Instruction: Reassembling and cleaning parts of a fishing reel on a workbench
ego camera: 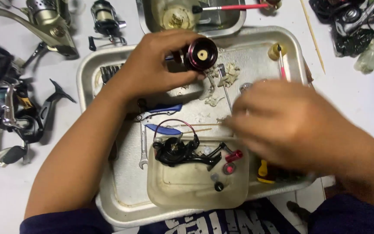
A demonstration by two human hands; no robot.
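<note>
Left hand [152, 65] grips my dark red reel spool [201, 53] near the metal tray [109, 190] far edge; right hand [282, 121], blurred, grip unclear, crowds the right edge.

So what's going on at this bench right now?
A person sits over a metal tray strewn with fishing reel parts. The left hand grips a dark red spool above the tray. The right hand is blurred, low over the tray's right side; whether it holds anything cannot be told. A clear plastic tub near the person holds a black reel body and small pieces. Blue-handled pliers and a wrench lie in the tray, and more reels sit on the table at the left.
</note>
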